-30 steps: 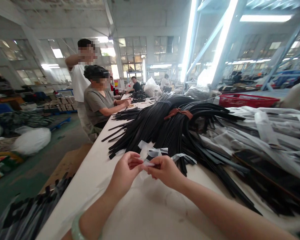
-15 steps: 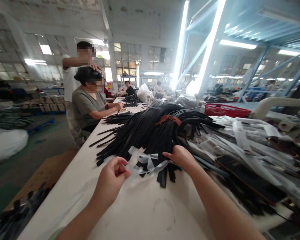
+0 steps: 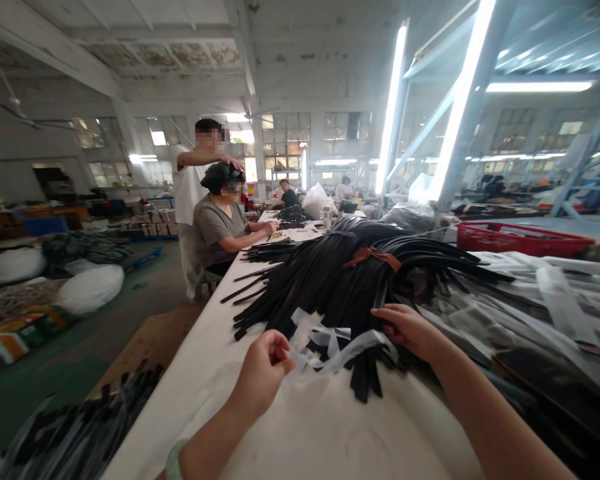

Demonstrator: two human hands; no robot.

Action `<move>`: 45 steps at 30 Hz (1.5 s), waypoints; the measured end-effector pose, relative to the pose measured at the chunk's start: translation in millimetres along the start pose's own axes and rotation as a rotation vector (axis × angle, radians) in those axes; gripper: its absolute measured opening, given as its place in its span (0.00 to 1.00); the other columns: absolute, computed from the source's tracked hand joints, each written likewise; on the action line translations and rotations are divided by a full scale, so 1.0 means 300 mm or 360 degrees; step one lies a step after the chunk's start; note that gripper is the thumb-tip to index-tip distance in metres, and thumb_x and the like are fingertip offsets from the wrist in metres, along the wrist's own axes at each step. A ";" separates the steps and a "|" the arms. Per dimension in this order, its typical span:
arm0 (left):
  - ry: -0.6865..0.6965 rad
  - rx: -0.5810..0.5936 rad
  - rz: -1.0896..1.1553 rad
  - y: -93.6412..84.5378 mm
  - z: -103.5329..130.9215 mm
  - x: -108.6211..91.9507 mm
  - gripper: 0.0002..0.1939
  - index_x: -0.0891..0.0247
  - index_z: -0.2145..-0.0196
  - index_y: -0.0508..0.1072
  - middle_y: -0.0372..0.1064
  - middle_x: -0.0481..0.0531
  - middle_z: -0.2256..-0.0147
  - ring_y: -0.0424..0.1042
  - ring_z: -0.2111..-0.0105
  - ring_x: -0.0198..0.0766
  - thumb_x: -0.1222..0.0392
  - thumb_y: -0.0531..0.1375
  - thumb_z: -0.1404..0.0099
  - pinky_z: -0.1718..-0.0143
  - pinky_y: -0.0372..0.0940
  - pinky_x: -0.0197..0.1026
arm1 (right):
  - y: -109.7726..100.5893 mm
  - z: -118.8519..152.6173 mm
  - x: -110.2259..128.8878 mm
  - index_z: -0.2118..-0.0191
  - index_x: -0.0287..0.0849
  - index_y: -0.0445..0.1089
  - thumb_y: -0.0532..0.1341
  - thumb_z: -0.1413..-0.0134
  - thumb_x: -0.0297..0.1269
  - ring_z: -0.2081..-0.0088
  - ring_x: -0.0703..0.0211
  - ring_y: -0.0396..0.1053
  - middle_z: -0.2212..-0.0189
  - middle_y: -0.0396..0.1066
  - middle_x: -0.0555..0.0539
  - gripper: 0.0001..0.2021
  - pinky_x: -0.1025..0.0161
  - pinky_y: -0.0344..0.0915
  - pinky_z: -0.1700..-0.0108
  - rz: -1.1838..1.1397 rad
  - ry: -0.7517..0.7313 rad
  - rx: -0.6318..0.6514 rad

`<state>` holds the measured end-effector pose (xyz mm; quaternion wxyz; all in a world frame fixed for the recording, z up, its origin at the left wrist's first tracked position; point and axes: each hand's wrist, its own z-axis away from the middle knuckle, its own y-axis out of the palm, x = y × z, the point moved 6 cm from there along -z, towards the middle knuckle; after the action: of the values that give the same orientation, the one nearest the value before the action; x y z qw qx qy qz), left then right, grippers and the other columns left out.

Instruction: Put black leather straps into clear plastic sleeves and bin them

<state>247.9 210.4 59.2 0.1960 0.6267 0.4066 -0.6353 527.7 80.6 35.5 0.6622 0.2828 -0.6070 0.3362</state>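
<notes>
My left hand [image 3: 264, 373] is curled, thumb and fingertips drawn together at the edge of a translucent white plastic strip [image 3: 353, 348]. The strip is crumpled and curves right across the ends of the black straps. My right hand [image 3: 413, 331] is over these ends, one finger pointing left and the others bent under. The strip's far end comes up beside those fingers; what they grip is hidden. Beyond both hands lies a thick bundle of long black straps [image 3: 305, 283], gathered with a reddish-brown tie [image 3: 373, 258]. Its loose ends fan over the white tabletop [image 3: 325, 433].
Plastic-wrapped pieces [image 3: 560, 300] are heaped at the right, before a red crate [image 3: 525, 240]. At the table's left side a seated person [image 3: 220, 227] works, with another person [image 3: 187, 200] standing behind. More dark strips [image 3: 90, 427] lie low at the left.
The view has swung left, so the table and both hands appear farther right. My right hand has moved slightly away from my left, and the plastic strip now arches more between them.
</notes>
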 end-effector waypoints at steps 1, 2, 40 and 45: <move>-0.0001 0.0001 -0.0007 0.000 -0.002 0.005 0.08 0.63 0.73 0.64 0.59 0.42 0.79 0.61 0.77 0.31 0.69 0.59 0.53 0.74 0.55 0.34 | 0.009 0.006 0.017 0.78 0.41 0.62 0.65 0.55 0.42 0.87 0.71 0.51 0.88 0.55 0.56 0.13 0.73 0.46 0.87 -0.0235 -0.0046 0.0033; 0.0003 -0.0002 -0.0014 0.000 -0.004 0.011 0.08 0.63 0.73 0.64 0.59 0.42 0.79 0.60 0.77 0.31 0.69 0.59 0.53 0.74 0.55 0.34 | 0.022 0.012 0.034 0.76 0.40 0.64 0.63 0.53 0.42 0.86 0.70 0.53 0.87 0.57 0.55 0.12 0.72 0.50 0.87 -0.0438 -0.0085 0.0072; -0.0117 0.0225 0.0163 0.053 0.012 -0.006 0.15 0.65 0.73 0.64 0.61 0.41 0.79 0.61 0.77 0.28 0.71 0.65 0.58 0.74 0.56 0.32 | 0.355 0.226 0.106 0.69 0.38 0.69 0.68 0.57 0.48 0.78 0.62 0.70 0.79 0.72 0.49 0.18 0.69 0.68 0.76 -0.0504 -0.0464 0.0139; -0.0104 0.0243 0.0165 0.043 0.002 0.005 0.15 0.65 0.72 0.65 0.63 0.42 0.78 0.62 0.77 0.29 0.70 0.66 0.57 0.74 0.56 0.32 | 0.375 0.245 0.127 0.69 0.38 0.68 0.66 0.55 0.51 0.79 0.62 0.69 0.82 0.71 0.49 0.19 0.67 0.68 0.76 -0.0317 -0.0560 0.0177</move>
<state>257.1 202.8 54.2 0.1934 0.6391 0.3172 -0.6734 395.4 96.0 77.2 0.5592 0.4320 -0.6629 0.2474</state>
